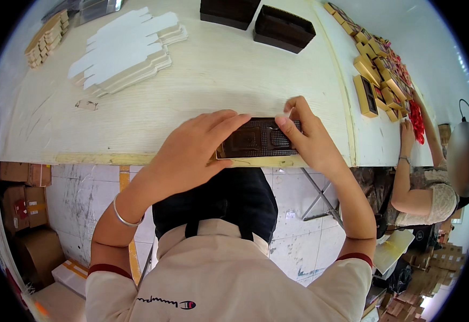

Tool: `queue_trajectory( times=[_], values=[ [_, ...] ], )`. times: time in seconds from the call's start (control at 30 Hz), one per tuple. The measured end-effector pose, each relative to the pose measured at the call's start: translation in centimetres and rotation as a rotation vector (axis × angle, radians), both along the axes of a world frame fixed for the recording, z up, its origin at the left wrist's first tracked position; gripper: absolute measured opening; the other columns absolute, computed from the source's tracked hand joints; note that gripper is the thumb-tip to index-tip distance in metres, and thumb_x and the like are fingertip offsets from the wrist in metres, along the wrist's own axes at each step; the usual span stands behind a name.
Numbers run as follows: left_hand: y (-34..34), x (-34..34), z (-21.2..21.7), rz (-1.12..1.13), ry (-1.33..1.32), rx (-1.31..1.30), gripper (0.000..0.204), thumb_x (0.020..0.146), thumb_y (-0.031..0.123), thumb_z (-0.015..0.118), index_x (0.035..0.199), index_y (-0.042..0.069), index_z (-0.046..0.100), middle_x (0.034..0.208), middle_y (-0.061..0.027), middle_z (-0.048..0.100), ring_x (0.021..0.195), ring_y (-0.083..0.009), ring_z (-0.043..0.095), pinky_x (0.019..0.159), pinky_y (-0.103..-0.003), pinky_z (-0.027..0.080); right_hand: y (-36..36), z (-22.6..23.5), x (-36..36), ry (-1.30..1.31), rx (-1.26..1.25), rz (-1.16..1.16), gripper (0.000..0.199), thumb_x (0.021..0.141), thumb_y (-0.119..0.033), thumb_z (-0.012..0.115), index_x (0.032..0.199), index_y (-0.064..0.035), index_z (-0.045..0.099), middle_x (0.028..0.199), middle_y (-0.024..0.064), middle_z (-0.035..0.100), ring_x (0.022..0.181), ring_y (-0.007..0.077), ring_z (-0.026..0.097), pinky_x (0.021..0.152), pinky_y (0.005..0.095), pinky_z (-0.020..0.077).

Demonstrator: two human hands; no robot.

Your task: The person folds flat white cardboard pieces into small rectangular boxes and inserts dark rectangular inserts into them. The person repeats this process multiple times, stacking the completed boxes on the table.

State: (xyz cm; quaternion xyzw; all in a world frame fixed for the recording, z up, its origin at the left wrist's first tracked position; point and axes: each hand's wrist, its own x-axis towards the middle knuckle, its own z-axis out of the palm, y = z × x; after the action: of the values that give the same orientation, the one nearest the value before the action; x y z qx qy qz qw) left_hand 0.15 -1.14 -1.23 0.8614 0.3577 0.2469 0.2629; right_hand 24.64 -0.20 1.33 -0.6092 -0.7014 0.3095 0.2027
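Note:
A dark brown moulded plastic tray [253,137] with shallow recesses lies at the front edge of the table. A thin pale rim shows along its near side; whether that belongs to a box around it I cannot tell. My left hand [199,142] is closed round the tray's left end, fingers along the far edge and thumb at the near corner. At the right end, my right hand [312,134] has its thumb over the tray's far corner and its fingers curled; the raised fingertips are slightly blurred.
Flat white card blanks [121,51] are stacked at the far left, near pale crimped pieces [47,40]. Two dark trays or stacks of trays [284,29] stand at the back. On the right, a co-worker [425,198] reaches toward gold boxes [382,75] and red material [417,121].

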Motion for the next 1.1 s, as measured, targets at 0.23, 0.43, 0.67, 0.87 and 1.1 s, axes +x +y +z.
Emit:
queue_trajectory(
  times=[0.23, 0.43, 0.67, 0.87, 1.1],
  values=[
    [1.4, -1.9, -0.1, -0.048, -0.044, -0.244, 0.066, 0.073, 0.009, 0.074, 0.134, 0.007, 0.048, 0.138, -0.0127, 0.046, 0.125, -0.0300, 0.047, 0.102, -0.037, 0.042, -0.7, 1.2, 2.5, 0.167, 0.231, 0.510, 0.041, 0.085, -0.026, 0.068, 0.118, -0.0035, 0.061, 0.116, 0.0131, 0.051, 0.083, 0.0193, 0.052, 0.075, 0.0300, 0.0459],
    [3.5, -3.2, -2.1, -0.153, -0.110, -0.246, 0.071, 0.072, 0.011, 0.075, 0.137, 0.011, 0.047, 0.148, -0.0158, 0.032, 0.135, -0.0328, 0.035, 0.105, -0.040, 0.039, -2.8, -1.1, 1.4, 0.108, 0.483, 0.513, 0.032, 0.073, -0.012, 0.076, 0.100, 0.0021, 0.066, 0.111, 0.0154, 0.052, 0.081, 0.0233, 0.056, 0.072, 0.0323, 0.0487],
    [3.1, -1.6, -2.3, -0.051, 0.049, -0.067, 0.091, 0.057, 0.026, 0.085, 0.139, 0.014, 0.045, 0.148, -0.0152, 0.032, 0.135, -0.0362, 0.034, 0.109, -0.043, 0.032, -2.5, -1.3, -0.8, 0.096, 0.442, 0.590, 0.029, 0.072, -0.011, 0.076, 0.097, -0.0005, 0.065, 0.103, 0.0133, 0.054, 0.068, 0.0279, 0.058, 0.062, 0.0355, 0.0490],
    [3.6, -0.3, -2.3, -0.098, 0.009, -0.009, 0.088, 0.050, 0.017, 0.087, 0.131, 0.012, 0.052, 0.144, -0.0065, 0.041, 0.133, -0.0304, 0.038, 0.110, -0.043, 0.034, -0.3, -0.5, -0.5, -0.040, 0.551, 0.731, 0.029, 0.072, -0.018, 0.075, 0.095, -0.0033, 0.066, 0.101, 0.0125, 0.054, 0.074, 0.0285, 0.059, 0.064, 0.0356, 0.0502],
    [4.2, -0.4, -2.2, -0.180, 0.036, 0.131, 0.085, 0.048, 0.020, 0.088, 0.127, 0.016, 0.056, 0.138, -0.0061, 0.047, 0.131, -0.0300, 0.039, 0.108, -0.042, 0.036, -1.0, -2.5, -1.6, -0.120, 0.932, 0.815, 0.032, 0.069, -0.016, 0.074, 0.092, 0.0031, 0.064, 0.090, 0.0097, 0.049, 0.069, 0.0210, 0.056, 0.059, 0.0328, 0.0492]
  ],
)
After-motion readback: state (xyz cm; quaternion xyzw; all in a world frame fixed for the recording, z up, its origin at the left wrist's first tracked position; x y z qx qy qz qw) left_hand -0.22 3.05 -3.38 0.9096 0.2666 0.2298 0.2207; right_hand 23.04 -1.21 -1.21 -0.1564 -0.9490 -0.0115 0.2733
